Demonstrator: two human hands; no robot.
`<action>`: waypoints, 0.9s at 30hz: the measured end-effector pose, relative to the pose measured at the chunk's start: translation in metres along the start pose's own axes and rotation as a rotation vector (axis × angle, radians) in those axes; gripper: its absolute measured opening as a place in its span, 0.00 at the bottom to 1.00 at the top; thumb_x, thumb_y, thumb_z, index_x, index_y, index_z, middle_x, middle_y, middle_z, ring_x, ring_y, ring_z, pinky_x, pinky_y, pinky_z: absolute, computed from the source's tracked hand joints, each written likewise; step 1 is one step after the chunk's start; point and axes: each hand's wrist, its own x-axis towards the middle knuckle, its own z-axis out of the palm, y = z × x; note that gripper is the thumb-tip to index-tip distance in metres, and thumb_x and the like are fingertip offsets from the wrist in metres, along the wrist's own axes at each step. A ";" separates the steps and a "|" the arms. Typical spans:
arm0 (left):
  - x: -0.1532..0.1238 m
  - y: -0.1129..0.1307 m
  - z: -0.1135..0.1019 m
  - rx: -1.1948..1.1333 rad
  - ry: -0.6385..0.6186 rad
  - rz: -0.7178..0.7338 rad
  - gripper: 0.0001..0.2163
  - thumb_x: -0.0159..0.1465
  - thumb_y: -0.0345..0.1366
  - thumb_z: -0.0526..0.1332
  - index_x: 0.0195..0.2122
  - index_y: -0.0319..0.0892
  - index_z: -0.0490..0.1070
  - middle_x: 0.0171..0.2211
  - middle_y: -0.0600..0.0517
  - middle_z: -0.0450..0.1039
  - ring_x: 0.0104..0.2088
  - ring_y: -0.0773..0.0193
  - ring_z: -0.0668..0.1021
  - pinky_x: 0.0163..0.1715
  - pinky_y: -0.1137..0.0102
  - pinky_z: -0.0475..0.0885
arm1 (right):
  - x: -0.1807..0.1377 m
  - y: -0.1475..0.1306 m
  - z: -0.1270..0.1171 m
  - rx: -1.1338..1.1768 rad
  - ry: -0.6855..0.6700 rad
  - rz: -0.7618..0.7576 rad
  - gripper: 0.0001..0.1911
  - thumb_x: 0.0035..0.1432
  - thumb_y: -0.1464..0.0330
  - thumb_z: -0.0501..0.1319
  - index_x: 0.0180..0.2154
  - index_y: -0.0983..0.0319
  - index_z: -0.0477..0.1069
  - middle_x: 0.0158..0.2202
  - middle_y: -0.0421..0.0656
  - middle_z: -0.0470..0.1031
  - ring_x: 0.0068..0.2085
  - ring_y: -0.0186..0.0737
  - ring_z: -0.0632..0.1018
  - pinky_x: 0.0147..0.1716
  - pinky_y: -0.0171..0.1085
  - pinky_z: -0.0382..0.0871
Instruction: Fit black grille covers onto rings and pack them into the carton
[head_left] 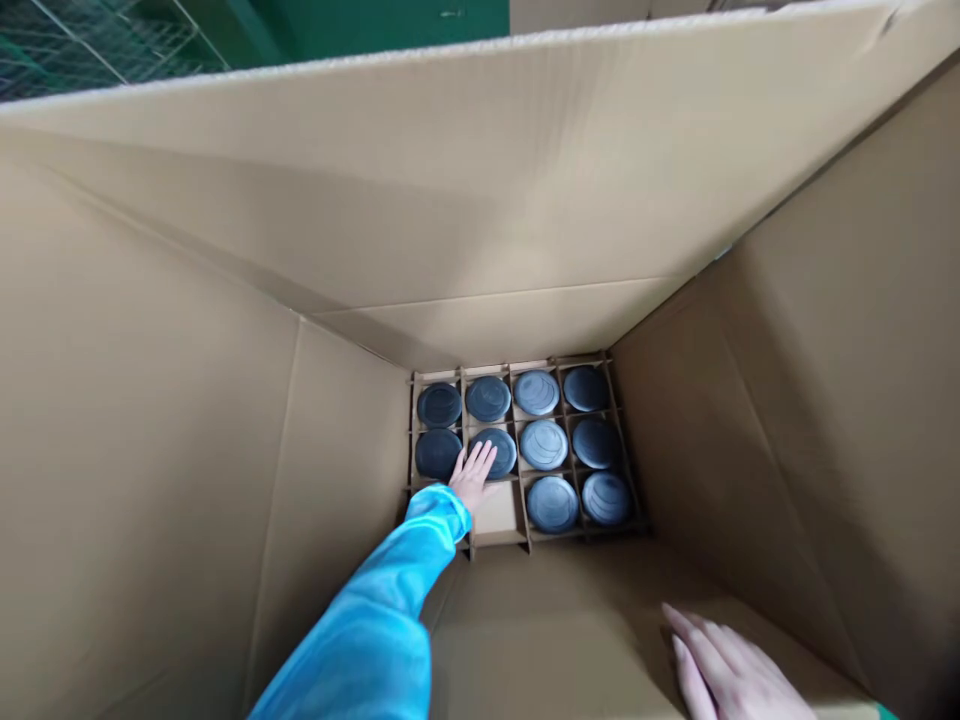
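Deep inside a large cardboard box [480, 180], a cardboard divider grid [523, 515] has several dark, round, disc-topped items standing in its cells. My left hand [472, 478], in a blue sleeve, reaches down with outstretched fingers resting on the dark round item [502, 452] in the middle row, second column. Just below that hand lies a bare cell [496, 508] showing the cardboard bottom. The lower left cell is mostly hidden by my sleeve. At the lower right, my right hand [731, 668] is by the near box wall, fingers extended, with nothing visible in it.
High box walls surround the grid, including the left wall [150, 400] and the right wall [847, 350]. Beyond the far rim are a wire mesh rack [112, 40] and a green surface [390, 25].
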 end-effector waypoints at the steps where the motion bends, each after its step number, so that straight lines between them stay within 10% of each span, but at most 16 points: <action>1: -0.005 0.004 0.006 -0.022 -0.040 0.008 0.33 0.68 0.43 0.55 0.73 0.42 0.47 0.74 0.50 0.40 0.74 0.56 0.44 0.72 0.53 0.34 | 0.003 -0.003 -0.002 0.014 0.009 0.007 0.18 0.66 0.59 0.57 0.51 0.58 0.77 0.45 0.42 0.82 0.41 0.42 0.82 0.42 0.38 0.75; 8: -0.025 0.048 -0.046 -0.166 -0.077 -0.222 0.27 0.63 0.46 0.59 0.62 0.40 0.69 0.66 0.39 0.63 0.70 0.43 0.59 0.68 0.45 0.52 | 0.028 -0.022 -0.012 0.110 0.005 0.179 0.21 0.72 0.66 0.48 0.46 0.63 0.79 0.41 0.48 0.81 0.41 0.43 0.79 0.45 0.41 0.68; 15: -0.186 0.147 -0.148 -0.469 0.022 -0.215 0.32 0.60 0.64 0.51 0.45 0.40 0.74 0.44 0.40 0.80 0.44 0.55 0.82 0.40 0.65 0.79 | 0.025 -0.029 -0.058 0.346 -0.072 0.340 0.26 0.72 0.56 0.46 0.51 0.64 0.76 0.54 0.52 0.75 0.57 0.51 0.72 0.64 0.51 0.56; 18: -0.270 0.182 -0.149 -0.892 0.175 -0.418 0.23 0.52 0.58 0.67 0.30 0.42 0.71 0.26 0.49 0.75 0.26 0.64 0.78 0.22 0.74 0.72 | -0.010 -0.029 -0.075 0.423 -0.021 0.301 0.32 0.66 0.54 0.56 0.64 0.67 0.65 0.68 0.56 0.60 0.69 0.57 0.57 0.70 0.58 0.37; 21: -0.320 0.220 -0.128 -1.194 -0.014 -0.793 0.18 0.58 0.51 0.65 0.34 0.40 0.72 0.28 0.47 0.74 0.25 0.63 0.78 0.23 0.72 0.75 | -0.057 -0.036 -0.081 0.467 -0.015 0.315 0.39 0.63 0.59 0.60 0.69 0.70 0.54 0.72 0.61 0.47 0.72 0.60 0.49 0.70 0.59 0.36; 24: -0.316 0.264 -0.110 -1.336 -0.232 -0.972 0.41 0.60 0.63 0.55 0.60 0.31 0.62 0.45 0.30 0.74 0.45 0.43 0.82 0.40 0.55 0.81 | -0.104 -0.052 -0.072 0.490 -0.067 0.263 0.35 0.65 0.62 0.58 0.69 0.69 0.55 0.73 0.62 0.43 0.73 0.59 0.47 0.70 0.60 0.36; 27: -0.272 0.306 -0.107 -1.125 -0.204 -0.757 0.57 0.53 0.73 0.49 0.70 0.30 0.45 0.53 0.25 0.68 0.53 0.33 0.77 0.43 0.42 0.78 | -0.148 -0.078 -0.049 0.490 -0.197 0.184 0.34 0.63 0.61 0.61 0.66 0.68 0.60 0.72 0.63 0.46 0.73 0.60 0.47 0.69 0.63 0.36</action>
